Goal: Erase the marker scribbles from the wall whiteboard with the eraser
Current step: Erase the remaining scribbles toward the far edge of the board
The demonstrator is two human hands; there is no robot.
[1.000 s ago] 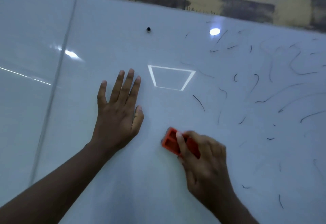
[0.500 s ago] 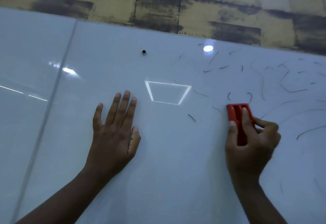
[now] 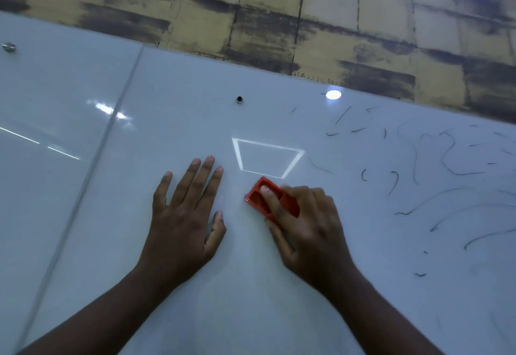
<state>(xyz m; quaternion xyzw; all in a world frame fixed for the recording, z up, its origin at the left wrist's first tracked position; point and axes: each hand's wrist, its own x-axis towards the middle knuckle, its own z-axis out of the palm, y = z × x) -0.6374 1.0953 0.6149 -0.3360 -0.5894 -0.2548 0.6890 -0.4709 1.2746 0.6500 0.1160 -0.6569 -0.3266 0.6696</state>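
A red eraser (image 3: pixel 268 199) is pressed against the whiteboard (image 3: pixel 279 284) and is gripped by the right hand (image 3: pixel 308 229): a finger is laid along its recessed top, the other fingers are curled over its far edge, and the thumb is held against its near side. Only the eraser's upper-left end is left showing beyond the fingertips; the rest is covered by the hand. The eraser is placed just below the lower edge of a bright four-sided reflection (image 3: pixel 266 157) on the board, without touching it.

The left hand (image 3: pixel 187 220) is laid flat on the board to the left of the eraser, fingers straight and slightly spread, nothing being held. Its thumb is seen near the eraser but apart from it.

Dark marker scribbles (image 3: pixel 435 187) are spread over the board to the right of the eraser, well apart from it. A small dark dot (image 3: pixel 239 99) is seen above the eraser. A yellowish block wall (image 3: pixel 279 13) is seen above the board.
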